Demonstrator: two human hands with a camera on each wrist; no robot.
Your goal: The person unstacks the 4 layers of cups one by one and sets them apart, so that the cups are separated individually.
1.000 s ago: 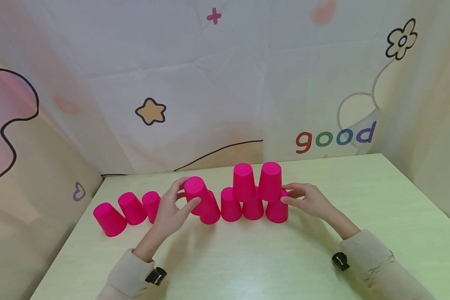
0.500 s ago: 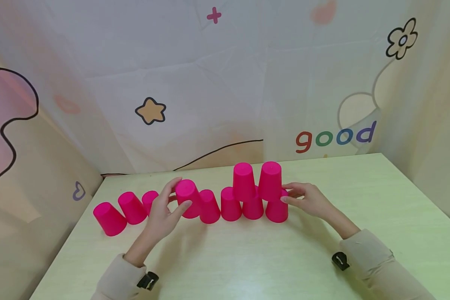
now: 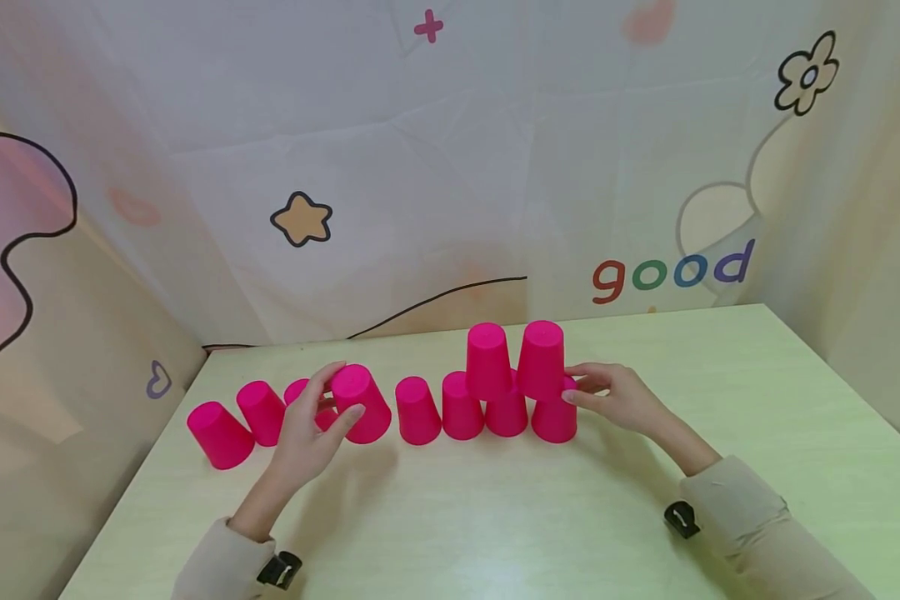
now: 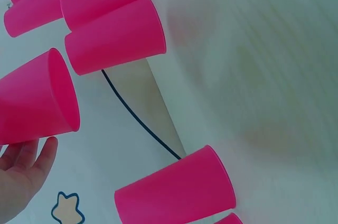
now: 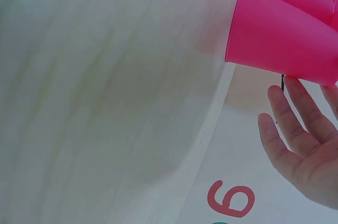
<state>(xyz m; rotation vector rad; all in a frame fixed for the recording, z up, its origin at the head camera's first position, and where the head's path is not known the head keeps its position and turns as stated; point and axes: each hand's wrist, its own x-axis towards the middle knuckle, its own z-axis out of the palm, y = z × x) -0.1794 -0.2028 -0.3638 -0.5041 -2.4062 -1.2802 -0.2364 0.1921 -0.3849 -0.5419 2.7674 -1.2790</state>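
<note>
Upside down, a pink cup point(image 3: 363, 407) is pinched between the thumb and fingers of my left hand point(image 3: 307, 433). The left wrist view shows its rim off the table. My right hand point(image 3: 618, 400) touches the right end of the stack, its thumb by the lower right cup point(image 3: 555, 421); in the right wrist view its fingers are fairly straight against that cup. A row of several upturned cups, including the leftmost one point(image 3: 418, 412), stands mid-table. Two more, an upper left cup point(image 3: 487, 362) and an upper right cup point(image 3: 541, 361), sit on top.
On the left stand three more upturned pink cups, the outermost cup point(image 3: 220, 436) tilted-looking, a second cup point(image 3: 260, 412) beside it, and a third partly behind my left hand. A printed curtain point(image 3: 390, 183) hangs behind the pale table point(image 3: 480, 525).
My left hand has carried its cup leftward and slightly lower, away from the row, opening a gap beside the leftmost row cup. The right hand and the stacked cups stay put.
</note>
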